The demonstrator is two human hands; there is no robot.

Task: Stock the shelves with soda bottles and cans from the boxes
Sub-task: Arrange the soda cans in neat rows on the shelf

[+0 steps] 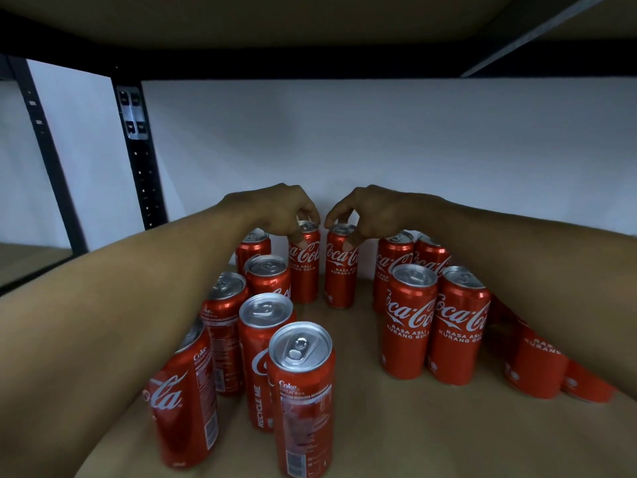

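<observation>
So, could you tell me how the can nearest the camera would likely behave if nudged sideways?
The nearest can is tall and slim, so it would probably tip rather than slide. Its glossy wall looks slippery; tipped, it would likely roll.

One head-worn view (wide-angle, edges bowed) looks forward and slightly down into a shelf [413,426] bay, close above the nearest cans [300,391], facing the white back wall [379,139]; the upper shelf [275,22] caps the view from above.
</observation>
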